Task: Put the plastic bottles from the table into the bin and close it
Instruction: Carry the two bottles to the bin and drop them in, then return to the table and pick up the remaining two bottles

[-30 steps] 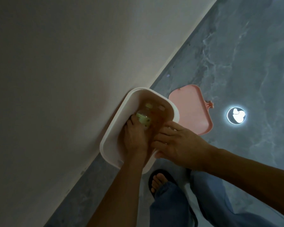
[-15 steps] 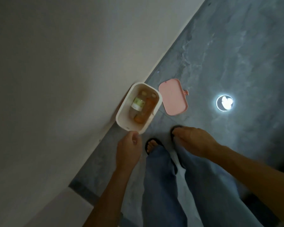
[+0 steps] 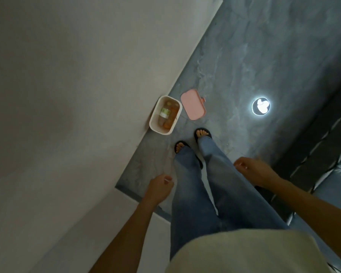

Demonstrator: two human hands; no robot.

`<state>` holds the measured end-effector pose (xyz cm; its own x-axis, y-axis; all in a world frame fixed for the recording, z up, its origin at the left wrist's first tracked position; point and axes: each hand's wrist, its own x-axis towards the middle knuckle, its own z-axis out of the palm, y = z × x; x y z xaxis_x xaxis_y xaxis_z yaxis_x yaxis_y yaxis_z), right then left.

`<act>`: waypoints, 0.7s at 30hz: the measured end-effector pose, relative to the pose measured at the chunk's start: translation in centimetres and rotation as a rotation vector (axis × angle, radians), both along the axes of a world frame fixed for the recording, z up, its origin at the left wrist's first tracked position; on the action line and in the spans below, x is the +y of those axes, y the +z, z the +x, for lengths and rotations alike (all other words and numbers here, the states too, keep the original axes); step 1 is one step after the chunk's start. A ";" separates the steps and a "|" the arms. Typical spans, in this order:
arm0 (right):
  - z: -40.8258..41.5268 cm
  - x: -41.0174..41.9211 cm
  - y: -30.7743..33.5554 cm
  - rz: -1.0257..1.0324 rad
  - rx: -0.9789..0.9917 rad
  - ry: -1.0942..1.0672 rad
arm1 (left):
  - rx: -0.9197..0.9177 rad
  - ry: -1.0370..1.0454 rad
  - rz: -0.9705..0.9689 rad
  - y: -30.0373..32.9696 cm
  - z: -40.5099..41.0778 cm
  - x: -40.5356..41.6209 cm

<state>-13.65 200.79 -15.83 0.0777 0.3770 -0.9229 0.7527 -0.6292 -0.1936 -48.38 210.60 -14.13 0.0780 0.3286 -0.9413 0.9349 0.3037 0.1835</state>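
Note:
A white bin (image 3: 154, 123) stands on the grey floor against the wall, its top uncovered. Inside lie plastic bottles: one with a pale green label (image 3: 164, 112) and an orange one (image 3: 171, 117) beside it. The bin's pink lid (image 3: 193, 106) lies flat on the floor just right of the bin. My left hand (image 3: 159, 189) hangs loosely curled beside my left leg, holding nothing. My right hand (image 3: 252, 171) hovers beside my right leg, fingers loosely curled, holding nothing. Both hands are well above and apart from the bin.
A pale wall (image 3: 77, 95) runs along the left, with a lighter ledge (image 3: 98, 223) at lower left. A bright round light reflection (image 3: 261, 106) shines on the floor. My feet in dark sandals (image 3: 203, 133) stand just below the bin. Dark furniture (image 3: 323, 144) stands at the right.
My hands left the bottles in the bin and pulled back. I have straightened up, so the bin and lid look smaller and farther away.

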 end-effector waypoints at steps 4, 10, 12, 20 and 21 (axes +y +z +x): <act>0.2 -1.4 4.1 0.039 -0.025 -0.161 | -0.012 -0.050 0.034 3.8 0.6 2.5; -0.6 -3.2 8.5 0.083 -0.061 -0.578 | 0.019 -0.285 0.080 5.8 0.1 7.3; -2.2 -4.3 9.2 0.101 -0.082 -0.683 | 0.029 -0.388 0.103 5.9 -0.1 9.1; -14.5 -14.6 10.2 0.177 -0.150 -1.261 | -0.011 -0.769 0.122 6.7 1.7 11.9; -17.0 -16.2 10.3 0.146 -0.151 -1.348 | -0.021 -0.836 0.126 7.0 2.5 11.5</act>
